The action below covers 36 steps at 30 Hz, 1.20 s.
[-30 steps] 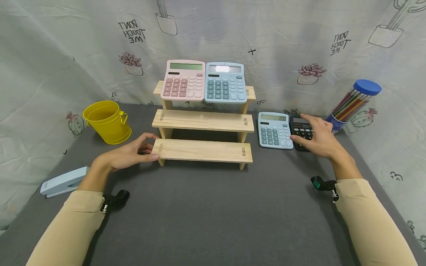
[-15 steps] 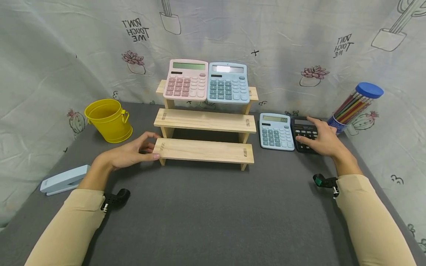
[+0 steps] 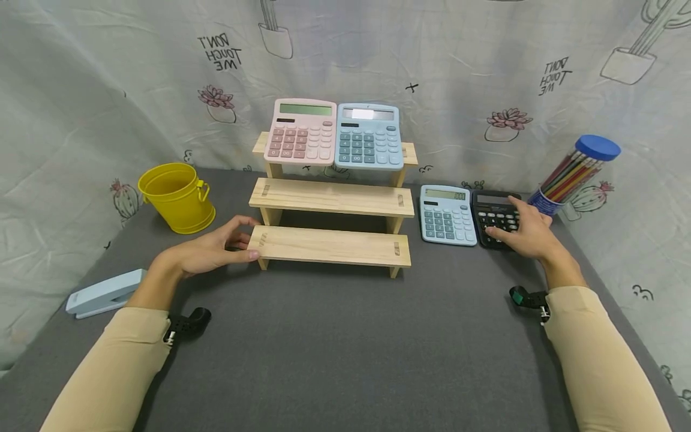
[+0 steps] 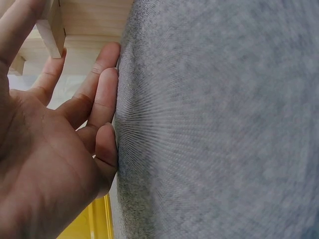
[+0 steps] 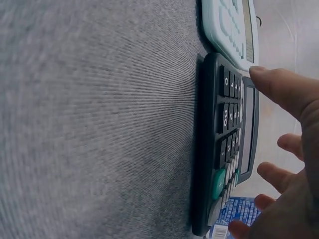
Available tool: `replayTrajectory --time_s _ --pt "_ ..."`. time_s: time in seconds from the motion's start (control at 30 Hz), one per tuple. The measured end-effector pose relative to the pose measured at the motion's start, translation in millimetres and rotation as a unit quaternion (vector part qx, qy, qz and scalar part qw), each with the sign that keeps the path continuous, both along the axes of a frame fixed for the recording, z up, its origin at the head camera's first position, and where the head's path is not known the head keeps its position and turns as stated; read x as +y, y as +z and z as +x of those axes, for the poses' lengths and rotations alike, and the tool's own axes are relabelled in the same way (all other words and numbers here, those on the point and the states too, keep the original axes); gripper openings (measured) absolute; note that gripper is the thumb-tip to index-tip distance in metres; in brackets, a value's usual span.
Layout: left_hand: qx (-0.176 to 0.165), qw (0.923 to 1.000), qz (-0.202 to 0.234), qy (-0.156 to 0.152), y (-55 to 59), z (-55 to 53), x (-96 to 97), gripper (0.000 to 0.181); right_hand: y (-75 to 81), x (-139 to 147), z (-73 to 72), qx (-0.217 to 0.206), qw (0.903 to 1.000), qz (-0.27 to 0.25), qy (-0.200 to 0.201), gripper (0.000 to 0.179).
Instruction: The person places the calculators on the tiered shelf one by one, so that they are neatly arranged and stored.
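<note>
My left hand [image 3: 207,247] pinches the left end of the bottom step of a three-step wooden stand [image 3: 329,245], thumb in front and index finger behind. In the left wrist view the stand's leg [image 4: 51,32] stands between them, and the other fingers rest along the grey cloth. Fingers spread, my right hand [image 3: 531,235] is over the right side of a black calculator [image 3: 493,217] lying on the table. A light blue calculator [image 3: 448,217] lies against its left side. On the stand's top step, a pink calculator [image 3: 300,133] and another blue calculator [image 3: 369,135] lean side by side.
A yellow bucket [image 3: 175,199] stands left of the stand, with a light blue stapler [image 3: 105,294] nearer me, beside my left forearm. At the right, behind my right hand, is a blue-lidded tube of colored pencils [image 3: 574,174]. A printed curtain [image 3: 345,66] hangs behind.
My right hand has shifted right and loosened across the black calculator, leaving more of its keys and screen visible. The left hand stays on the stand.
</note>
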<state>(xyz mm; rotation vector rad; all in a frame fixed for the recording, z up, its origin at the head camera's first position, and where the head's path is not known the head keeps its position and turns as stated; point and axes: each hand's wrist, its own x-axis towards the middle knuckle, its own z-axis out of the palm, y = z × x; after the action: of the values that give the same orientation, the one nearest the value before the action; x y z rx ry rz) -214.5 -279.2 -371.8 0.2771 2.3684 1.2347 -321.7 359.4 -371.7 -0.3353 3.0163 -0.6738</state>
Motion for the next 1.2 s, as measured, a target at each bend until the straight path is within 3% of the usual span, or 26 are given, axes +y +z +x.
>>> replayTrajectory --time_s 0.57,0.93,1.2 --pt "-0.001 1.0000 0.000 -0.004 0.4 -0.5 0.7 0.068 -9.2 -4.5 3.5 -0.073 0.9951 0.017 -0.065 0.121" --pt "-0.006 0.9999 -0.005 0.010 1.4 0.3 0.0 0.070 -0.3 -4.5 -1.4 -0.113 0.9912 0.036 -0.058 0.122" --pt "-0.006 0.9999 -0.011 0.006 1.2 -0.6 1.5 0.071 -7.1 -5.4 -0.4 -0.119 0.9896 0.051 -0.062 0.126"
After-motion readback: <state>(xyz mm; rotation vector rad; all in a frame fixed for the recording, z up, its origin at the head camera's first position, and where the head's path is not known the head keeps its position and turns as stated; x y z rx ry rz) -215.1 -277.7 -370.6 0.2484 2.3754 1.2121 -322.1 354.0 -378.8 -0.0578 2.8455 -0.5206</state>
